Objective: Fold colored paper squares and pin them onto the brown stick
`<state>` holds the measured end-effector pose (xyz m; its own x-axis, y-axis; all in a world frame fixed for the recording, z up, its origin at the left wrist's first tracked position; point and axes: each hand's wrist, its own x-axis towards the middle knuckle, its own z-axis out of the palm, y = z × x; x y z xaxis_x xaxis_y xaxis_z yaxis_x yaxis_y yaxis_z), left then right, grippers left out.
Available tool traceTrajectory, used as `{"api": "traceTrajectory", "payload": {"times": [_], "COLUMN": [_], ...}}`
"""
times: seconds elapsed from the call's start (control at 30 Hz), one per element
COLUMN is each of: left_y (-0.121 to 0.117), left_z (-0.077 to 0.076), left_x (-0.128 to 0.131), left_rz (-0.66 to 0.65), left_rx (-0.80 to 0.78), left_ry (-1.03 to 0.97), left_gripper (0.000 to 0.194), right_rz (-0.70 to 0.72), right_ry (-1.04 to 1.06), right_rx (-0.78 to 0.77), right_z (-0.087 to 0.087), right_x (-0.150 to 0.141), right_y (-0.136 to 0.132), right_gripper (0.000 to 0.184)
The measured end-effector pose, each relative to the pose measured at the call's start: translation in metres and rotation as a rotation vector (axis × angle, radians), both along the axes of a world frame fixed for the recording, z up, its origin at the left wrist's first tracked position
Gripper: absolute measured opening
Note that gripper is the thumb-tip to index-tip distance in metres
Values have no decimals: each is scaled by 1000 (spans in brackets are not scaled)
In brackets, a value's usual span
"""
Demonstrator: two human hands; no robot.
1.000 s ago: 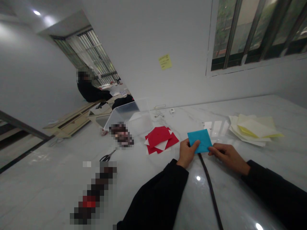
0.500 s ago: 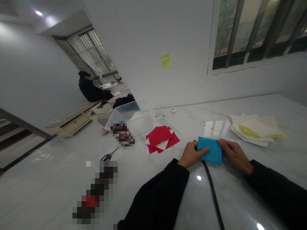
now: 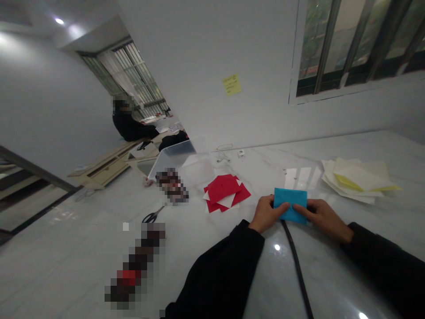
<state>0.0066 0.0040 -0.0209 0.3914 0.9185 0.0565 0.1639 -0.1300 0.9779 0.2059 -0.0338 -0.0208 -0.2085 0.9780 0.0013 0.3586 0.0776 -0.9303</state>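
A folded piece of blue paper (image 3: 291,198) is held up between my two hands over the white marbled table. My left hand (image 3: 266,213) grips its left side, thumb lying across the front face. On the right side, my right hand (image 3: 327,218) pinches it, with the thumb pressed on the front close to the other thumb. The fingers behind the paper are hidden. Left of my hands lies a stack of red and white paper sheets (image 3: 221,188). To the right is a pile of cream and yellow paper (image 3: 360,177).
Scissors (image 3: 151,217) lie on the marbled table (image 3: 66,257) at the left, near blurred-out items. A clear plastic bin (image 3: 172,153) stands behind them. A dark strap (image 3: 297,266) runs below my hands. A person (image 3: 128,124) in black sits at the far left.
My right hand has shifted left, its thumb moving from the paper's right edge onto the front face. The blue paper now sits straighter. The view has moved slightly.
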Motion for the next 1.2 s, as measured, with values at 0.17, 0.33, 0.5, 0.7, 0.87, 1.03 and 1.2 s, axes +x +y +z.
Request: {"api": "traceTrajectory", "payload": {"times": [0.17,0.33,0.5,0.7,0.87,1.03,1.2], "left_y": [1,4,10,12,13,12,13], "left_z": [1,2,3,3,3,6,7], "left_x": [0,0,-1,-3,-3,-3,-5], "left_rz": [-9,-54,-28,-27,-25,-12,69], "left_rx": [-18,-83,-103,-92,-106,-106,-102], "left_ry": [-8,-112,-137,-129,-124,-100,-103], "left_gripper": [43,48,47,42,44,42,40], "right_rz": [-35,-82,-115,-106,-133,-128,-264], "right_ry": [-45,-30,12,52,37,35,69], "right_rx": [37,67,103,105,142,175,248], "right_z": [-1,2,-1,-3,-4,-4,-5], "right_x": [0,1,0,-2,-3,-6,2], "right_y": [0,2,7,10,12,10,19], "right_gripper": [50,49,50,46,45,47,48]}}
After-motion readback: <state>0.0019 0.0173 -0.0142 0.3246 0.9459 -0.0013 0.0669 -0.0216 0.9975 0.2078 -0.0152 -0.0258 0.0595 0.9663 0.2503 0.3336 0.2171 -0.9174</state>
